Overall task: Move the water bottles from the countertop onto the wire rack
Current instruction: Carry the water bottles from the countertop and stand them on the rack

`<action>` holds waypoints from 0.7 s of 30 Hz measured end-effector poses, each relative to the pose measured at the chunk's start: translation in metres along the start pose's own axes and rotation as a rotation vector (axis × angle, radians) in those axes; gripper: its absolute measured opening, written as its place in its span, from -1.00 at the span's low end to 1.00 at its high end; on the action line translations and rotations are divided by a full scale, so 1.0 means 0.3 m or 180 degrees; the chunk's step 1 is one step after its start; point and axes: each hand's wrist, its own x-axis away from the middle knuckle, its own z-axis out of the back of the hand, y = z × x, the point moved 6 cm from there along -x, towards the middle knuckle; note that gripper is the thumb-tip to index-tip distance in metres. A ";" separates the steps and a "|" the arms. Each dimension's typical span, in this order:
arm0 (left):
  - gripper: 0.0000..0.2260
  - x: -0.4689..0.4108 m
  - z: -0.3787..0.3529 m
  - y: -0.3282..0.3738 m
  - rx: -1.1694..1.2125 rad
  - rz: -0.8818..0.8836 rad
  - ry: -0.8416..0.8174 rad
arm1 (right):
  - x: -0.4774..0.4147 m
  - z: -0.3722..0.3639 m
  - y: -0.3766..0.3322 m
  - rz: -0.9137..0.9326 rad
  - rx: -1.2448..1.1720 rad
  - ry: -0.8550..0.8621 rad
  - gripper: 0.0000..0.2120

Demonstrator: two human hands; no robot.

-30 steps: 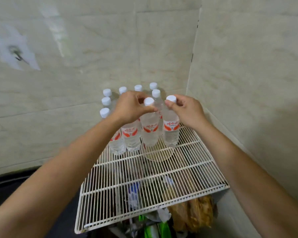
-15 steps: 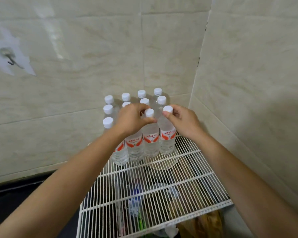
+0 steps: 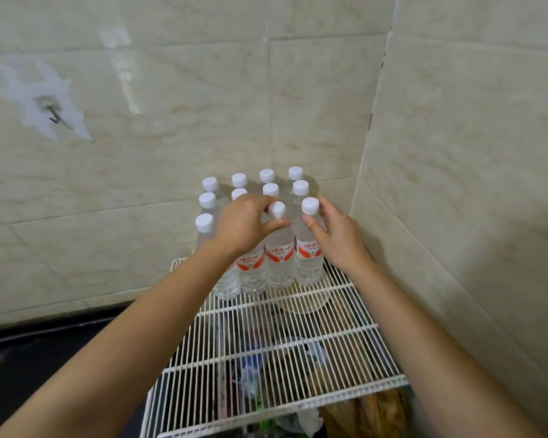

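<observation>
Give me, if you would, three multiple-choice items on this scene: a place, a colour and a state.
1. The water bottles stand on: A) the floor B) the wire rack C) a chair
2. What colour are the caps? A) white B) blue C) red
3. The left hand is: A) flat on the rack B) gripping a bottle's neck C) out of view
Answers: B, its wires run under them; A, every visible cap is white; B, its thumb and fingers close just under a cap.
</observation>
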 end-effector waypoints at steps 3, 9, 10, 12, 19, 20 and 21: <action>-0.46 0.039 0.045 0.018 -0.0288 -0.0049 0.0182 | 0.038 0.038 -0.014 -0.0073 -0.0162 0.0281 -0.39; -0.55 0.443 0.241 -0.042 -0.0354 0.0489 0.1498 | 0.239 -0.014 -0.177 0.1341 -0.0187 0.1072 -0.57; -0.52 0.538 0.247 -0.070 -0.0563 0.0707 0.1359 | 0.264 -0.076 -0.207 0.1473 -0.0173 0.0915 -0.56; -0.48 0.737 0.275 -0.128 -0.0925 0.1087 0.1195 | 0.321 -0.214 -0.276 0.1626 -0.0167 0.0488 -0.53; -0.46 1.301 0.478 -0.253 -0.1773 0.2073 0.1205 | 0.526 -0.556 -0.559 0.2276 -0.0289 -0.0461 -0.48; -0.47 1.360 0.516 -0.265 -0.1879 0.2133 0.1229 | 0.550 -0.587 -0.615 0.2356 -0.0332 -0.0490 -0.48; -0.47 1.416 0.558 -0.278 -0.1975 0.2187 0.1268 | 0.576 -0.619 -0.679 0.2450 -0.0379 -0.0524 -0.48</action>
